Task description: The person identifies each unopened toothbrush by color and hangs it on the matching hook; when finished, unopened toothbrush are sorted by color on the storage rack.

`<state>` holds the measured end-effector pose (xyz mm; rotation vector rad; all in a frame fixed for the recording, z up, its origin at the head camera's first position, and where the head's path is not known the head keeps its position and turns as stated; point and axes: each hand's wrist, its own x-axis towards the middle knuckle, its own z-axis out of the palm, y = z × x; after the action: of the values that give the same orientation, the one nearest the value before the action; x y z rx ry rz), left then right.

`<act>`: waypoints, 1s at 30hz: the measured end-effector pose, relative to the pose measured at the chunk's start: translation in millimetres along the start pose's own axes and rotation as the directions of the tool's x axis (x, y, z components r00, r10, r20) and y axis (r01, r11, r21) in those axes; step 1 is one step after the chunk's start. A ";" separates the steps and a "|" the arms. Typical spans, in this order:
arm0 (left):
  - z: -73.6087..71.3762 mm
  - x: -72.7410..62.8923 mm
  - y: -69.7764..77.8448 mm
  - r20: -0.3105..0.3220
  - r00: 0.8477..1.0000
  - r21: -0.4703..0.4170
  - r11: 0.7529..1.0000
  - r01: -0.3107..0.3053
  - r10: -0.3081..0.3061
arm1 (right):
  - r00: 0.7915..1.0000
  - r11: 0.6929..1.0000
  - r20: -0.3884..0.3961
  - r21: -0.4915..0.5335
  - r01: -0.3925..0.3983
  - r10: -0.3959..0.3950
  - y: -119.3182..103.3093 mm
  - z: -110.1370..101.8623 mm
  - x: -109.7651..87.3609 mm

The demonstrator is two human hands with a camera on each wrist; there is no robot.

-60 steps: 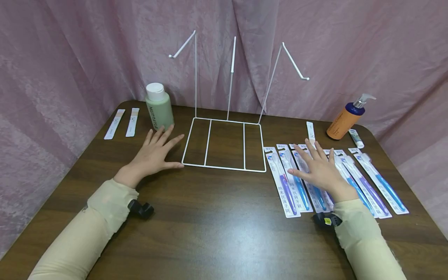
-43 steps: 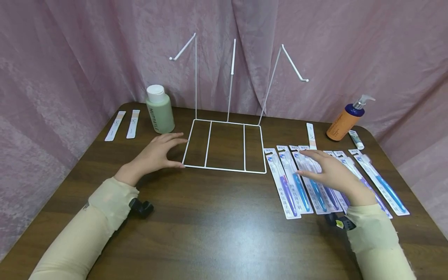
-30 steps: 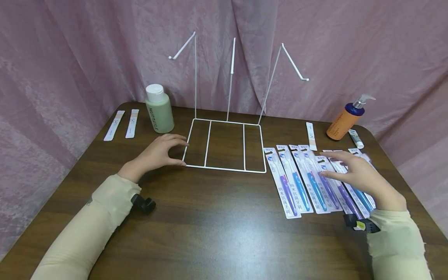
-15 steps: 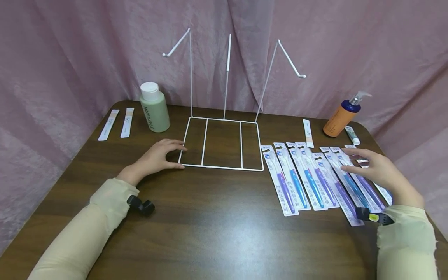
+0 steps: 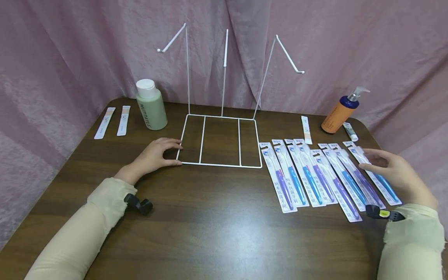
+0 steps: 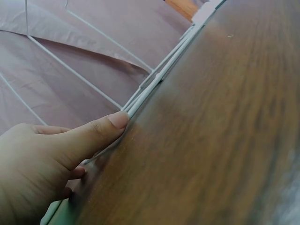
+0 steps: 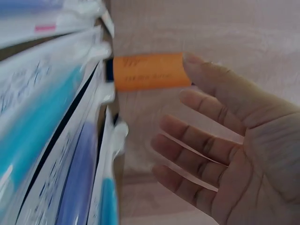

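A white wire display rack [image 5: 222, 165] with three hooked uprights stands on the table. My left hand [image 5: 154, 157] grips its front left corner; the left wrist view shows the thumb [image 6: 101, 133] against the wire. Several packaged toothbrushes [image 5: 280, 181], purple and blue, lie in a slanting row to the rack's right. At the row's right end, my right hand [image 5: 402, 175] is over the last packaged toothbrush [image 5: 385, 184], a blue one. In the right wrist view its fingers [image 7: 201, 145] are spread and loosely bent, holding nothing, apart from the packs.
A green bottle [image 5: 152, 111] with a white cap and two white sachets [image 5: 105, 123] stand and lie back left. Back right are an orange pump bottle [image 5: 337, 116], a small tube [image 5: 350, 132] and another white sachet [image 5: 306, 130]. A pink curtain [image 5: 87, 46] hangs behind the table.
My right hand has swept rightward over the toothbrushes to the last one. My left hand has lowered from spread fingers beside the green bottle to the rack's corner.
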<state>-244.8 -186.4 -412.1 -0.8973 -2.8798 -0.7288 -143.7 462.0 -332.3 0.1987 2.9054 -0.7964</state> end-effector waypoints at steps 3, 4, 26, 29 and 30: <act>0.8 -0.4 -1.3 -0.007 1.000 -0.006 1.000 0.003 -0.003 | 1.000 1.000 -0.028 -0.014 -0.010 0.010 10.6 0.8 -0.2; 1.0 -0.6 -1.8 -0.008 1.000 -0.008 1.000 0.006 -0.006 | 0.999 0.999 -0.042 -0.035 -0.013 0.012 14.5 0.8 0.1; 1.8 -0.6 -2.2 -0.011 1.000 -0.039 0.999 0.027 -0.028 | 0.991 0.980 -0.077 -0.160 -0.118 0.106 75.0 7.3 6.8; 2.1 -0.6 -2.4 -0.013 1.000 -0.036 0.999 0.025 -0.026 | 0.989 0.975 -0.080 -0.174 -0.137 0.125 75.8 8.6 6.8; 2.2 -0.6 -2.4 -0.014 1.000 -0.035 0.999 0.025 -0.025 | 0.987 0.973 -0.080 -0.176 -0.148 0.136 75.7 9.3 6.7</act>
<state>-245.4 -187.4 -415.2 -0.8575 -2.8793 -0.7871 -137.6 522.4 -378.9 0.4175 2.9633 -0.5089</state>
